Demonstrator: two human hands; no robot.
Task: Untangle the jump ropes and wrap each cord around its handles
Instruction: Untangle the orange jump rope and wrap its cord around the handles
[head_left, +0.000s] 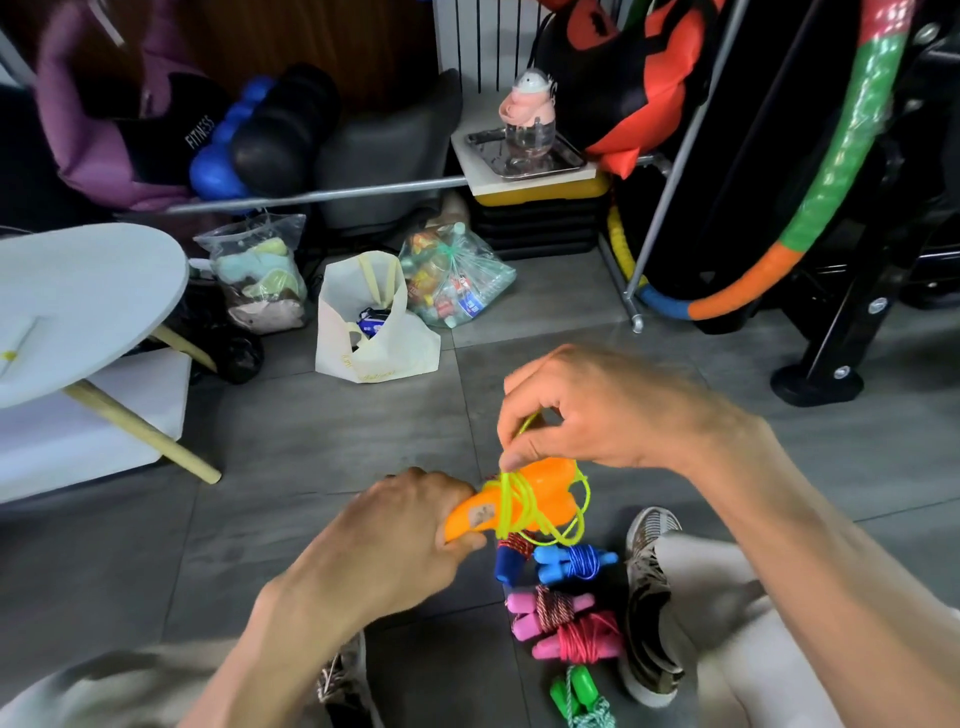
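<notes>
1. Head view, looking down at a grey tiled floor (311, 447) between the person's knees.
2. Left hand (400, 535): fingers curled tight round the near-left end of the orange handles (524, 499), holding them above the floor.
3. Right hand (597, 410): thumb and forefinger pinch the yellow-green cord (511, 499) just above the handles; the other fingers are curled loosely.
4. Cord: several turns lie round the middle of the orange handles. A slack loop hangs off the right side and dips toward the floor.
5. Finished bundles lie on the floor directly under the hands, in a row running nearer:
   - blue handles (550, 564) with blue cord round them, farthest, just below the hanging loop;
   - to their left, a dark blue handle (506, 564) with red-striped cord, partly hidden behind the orange handles;
   - pink handles (524, 613) with red-and-white striped cord;
   - pink handles wrapped in red cord (587, 642), touching the striped bundle;
   - green handles (574, 688) with a pale green-white cord, nearest, cut off by the bottom edge.
6. Right shoe (649, 597) lies just right of the bundles. Left shoe (343, 675) shows partly, near-left of them.
7. Far side: a cream tote bag (374, 332), two clear plastic bags of items, a white round table (78, 301) at left, and a striped hoop (841, 156) leaning at far right.
</notes>
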